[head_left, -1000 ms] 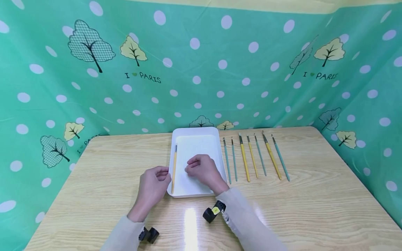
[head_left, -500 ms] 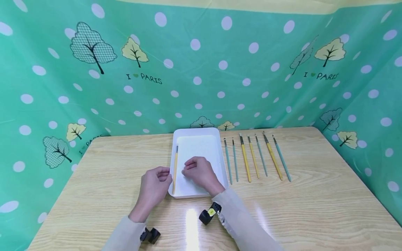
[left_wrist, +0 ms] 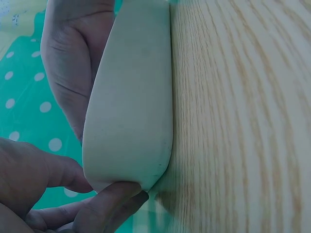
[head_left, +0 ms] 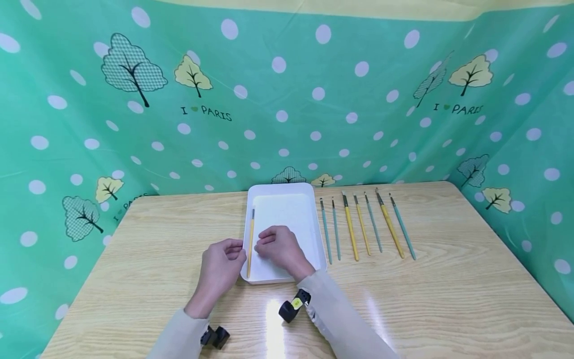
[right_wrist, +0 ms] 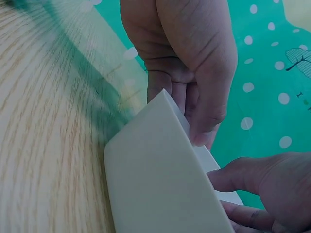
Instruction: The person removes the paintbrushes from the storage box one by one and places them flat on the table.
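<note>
A white rectangular tray (head_left: 289,209) lies on the table, with one yellow-handled paintbrush (head_left: 250,249) lengthwise along its left inner side, bristles away from me. At the tray's near left side, my left hand (head_left: 220,267) pinches the rim; in the left wrist view its fingers (left_wrist: 109,206) press the outer wall and the thumb reaches the edge. Over the tray floor, just right of the brush, is my right hand (head_left: 281,249) with fingers curled and thumb drawn in. Nothing shows in its grasp; the tray wall (right_wrist: 155,179) partly hides its fingertips in the right wrist view.
Several paintbrushes lie in a row right of the tray, including a teal-handled paintbrush (head_left: 326,234) close beside it and a thick yellow-handled paintbrush (head_left: 390,227) farther right. A green dotted curtain (head_left: 287,124) hangs behind the wooden table (head_left: 179,214).
My right hand has moved left across the tray, closer to the brush inside. The left hand has stayed at the rim. The whole view has shifted slightly.
</note>
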{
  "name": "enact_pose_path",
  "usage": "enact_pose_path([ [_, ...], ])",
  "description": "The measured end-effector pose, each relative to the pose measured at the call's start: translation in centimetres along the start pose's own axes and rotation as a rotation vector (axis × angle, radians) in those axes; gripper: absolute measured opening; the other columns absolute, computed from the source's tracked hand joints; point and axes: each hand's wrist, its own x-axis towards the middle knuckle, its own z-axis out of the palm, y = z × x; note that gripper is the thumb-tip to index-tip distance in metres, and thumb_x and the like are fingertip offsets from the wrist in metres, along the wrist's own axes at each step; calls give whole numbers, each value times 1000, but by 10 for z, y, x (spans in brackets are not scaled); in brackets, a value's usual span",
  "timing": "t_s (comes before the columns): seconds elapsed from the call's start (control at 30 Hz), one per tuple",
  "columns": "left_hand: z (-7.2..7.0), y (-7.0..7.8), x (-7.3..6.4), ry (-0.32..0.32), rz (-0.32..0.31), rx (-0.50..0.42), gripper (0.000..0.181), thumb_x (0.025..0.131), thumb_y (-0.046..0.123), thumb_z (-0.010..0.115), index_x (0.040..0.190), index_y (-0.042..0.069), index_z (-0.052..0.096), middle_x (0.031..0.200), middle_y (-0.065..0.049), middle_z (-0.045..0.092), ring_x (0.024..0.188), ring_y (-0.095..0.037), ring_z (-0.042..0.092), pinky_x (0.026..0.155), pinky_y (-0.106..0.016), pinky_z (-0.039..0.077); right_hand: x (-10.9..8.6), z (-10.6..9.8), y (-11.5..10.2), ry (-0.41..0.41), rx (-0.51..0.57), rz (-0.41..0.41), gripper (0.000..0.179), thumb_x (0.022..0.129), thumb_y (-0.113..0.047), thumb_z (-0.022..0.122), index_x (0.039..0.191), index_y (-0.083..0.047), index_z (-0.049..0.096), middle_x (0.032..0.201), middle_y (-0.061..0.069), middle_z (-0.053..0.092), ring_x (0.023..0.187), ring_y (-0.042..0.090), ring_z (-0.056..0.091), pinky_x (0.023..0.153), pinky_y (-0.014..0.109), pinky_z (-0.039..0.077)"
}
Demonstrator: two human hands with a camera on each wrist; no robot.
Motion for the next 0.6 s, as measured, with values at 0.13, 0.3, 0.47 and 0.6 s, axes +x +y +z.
enact_pose_path([
  [0.13,0,-1,0,-1,4,2,25,94,7,64,115,-4,72,104,-18,77,95,-26,76,77,-30,64,1,2,0,-7,27,7,25,85,-8,77,109,0,72,94,8,77,78,13,71,71,24,57],
  [0.3,0,-1,0,-2,2,-5,25,94,7,64,115,-3,72,104,-18,77,96,-26,76,77,-30,64,1,5,-1,-19,47,13,26,84,-5,76,109,1,72,91,8,78,75,12,70,68,22,55],
  [0.47,0,0,0,-2,-1,-7,25,94,7,64,115,-3,72,104,-18,77,96,-25,76,76,-29,64,1,8,-1,-30,59,6,26,83,-4,74,109,2,71,90,9,78,74,13,71,67,22,56],
  [0.6,0,0,0,-2,1,-6,25,94,7,64,115,-3,72,104,-18,77,96,-25,76,76,-29,64,1,10,-2,-19,58,7,26,83,-4,74,108,1,72,89,8,78,72,13,71,66,21,55],
])
